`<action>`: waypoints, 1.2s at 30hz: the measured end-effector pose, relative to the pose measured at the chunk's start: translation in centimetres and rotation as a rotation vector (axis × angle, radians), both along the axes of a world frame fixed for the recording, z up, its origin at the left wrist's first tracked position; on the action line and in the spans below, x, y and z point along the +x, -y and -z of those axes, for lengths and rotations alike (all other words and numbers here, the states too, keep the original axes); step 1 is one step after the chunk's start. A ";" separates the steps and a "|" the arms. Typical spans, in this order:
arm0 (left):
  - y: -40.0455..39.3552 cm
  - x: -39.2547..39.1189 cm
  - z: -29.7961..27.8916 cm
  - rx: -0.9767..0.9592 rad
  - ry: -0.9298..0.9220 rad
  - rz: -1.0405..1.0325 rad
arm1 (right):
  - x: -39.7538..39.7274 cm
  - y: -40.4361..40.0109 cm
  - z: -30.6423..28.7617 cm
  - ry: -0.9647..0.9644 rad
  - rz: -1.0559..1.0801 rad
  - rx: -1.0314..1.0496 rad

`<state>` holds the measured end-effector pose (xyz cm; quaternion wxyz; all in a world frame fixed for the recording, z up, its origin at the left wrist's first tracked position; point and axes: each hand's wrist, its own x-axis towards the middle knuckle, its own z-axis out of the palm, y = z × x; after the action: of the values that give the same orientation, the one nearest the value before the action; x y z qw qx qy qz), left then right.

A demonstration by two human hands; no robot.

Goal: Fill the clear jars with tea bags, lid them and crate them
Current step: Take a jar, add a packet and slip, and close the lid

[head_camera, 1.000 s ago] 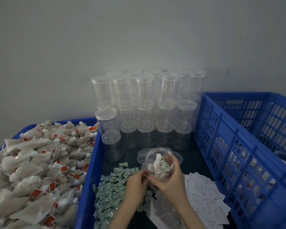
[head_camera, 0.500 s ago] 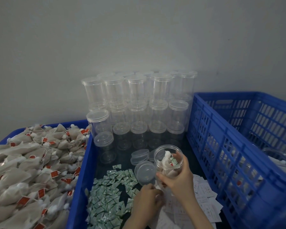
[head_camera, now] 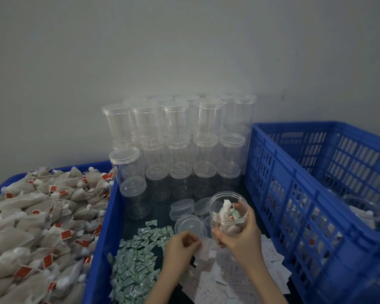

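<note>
Clear plastic jar (head_camera: 228, 212), unlidded and holding tea bags (head_camera: 225, 218), sits at five o'clock in the right hand (head_camera: 239, 234), whose fingers curl round it. At six o'clock the left hand (head_camera: 180, 246) pinches a white paper slip (head_camera: 204, 249). Loose lids (head_camera: 190, 224) lie just beside it; the blue crate (head_camera: 316, 194) stands at three o'clock.

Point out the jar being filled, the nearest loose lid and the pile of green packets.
jar being filled (head_camera: 228, 212): head view, clear wall.
loose lid (head_camera: 190, 224): head view, flat top.
green packets (head_camera: 133, 270): head view, middle of pile.
</note>
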<state>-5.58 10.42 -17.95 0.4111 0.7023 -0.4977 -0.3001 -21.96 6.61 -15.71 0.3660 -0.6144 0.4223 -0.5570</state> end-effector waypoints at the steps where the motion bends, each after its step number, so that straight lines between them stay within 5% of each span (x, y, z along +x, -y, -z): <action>1: 0.0 0.3 -0.8 -0.019 -0.012 -0.028 | 0.0 0.0 0.1 -0.005 0.002 -0.001; 6: -0.1 1.7 -7.2 -0.271 -0.119 -0.247 | 0.3 -0.2 0.2 -0.028 -0.032 0.062; 10: 0.6 1.1 -11.5 -0.300 -0.177 -0.030 | 1.1 -0.7 0.2 -0.047 -0.035 0.078; 14: 1.2 -1.1 -12.1 -0.096 0.212 0.145 | 1.8 -1.4 -0.5 -0.060 -0.040 0.082; 17: 1.3 -1.9 -12.0 -0.087 0.625 0.125 | 1.8 -1.7 -0.9 -0.083 -0.045 0.075; 20: 1.4 -2.1 -11.8 -0.117 0.805 0.142 | 1.7 -2.0 -1.0 -0.124 -0.055 0.085; 24: 0.9 -0.7 -11.2 -0.298 0.358 0.237 | 1.4 -1.9 -1.6 -0.092 -0.064 0.124; 27: -0.6 0.0 -10.1 -0.124 -0.033 0.437 | 1.0 -1.8 -2.8 -0.064 -0.091 0.145; 36: 0.1 -0.1 -11.8 -0.302 -0.151 0.329 | -2.0 -1.2 -9.9 -0.242 -0.197 0.144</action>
<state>-5.65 10.29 -6.20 0.4933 0.5178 -0.6123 -0.3370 -23.92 7.79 -5.82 0.4086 -0.6875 0.4399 -0.4085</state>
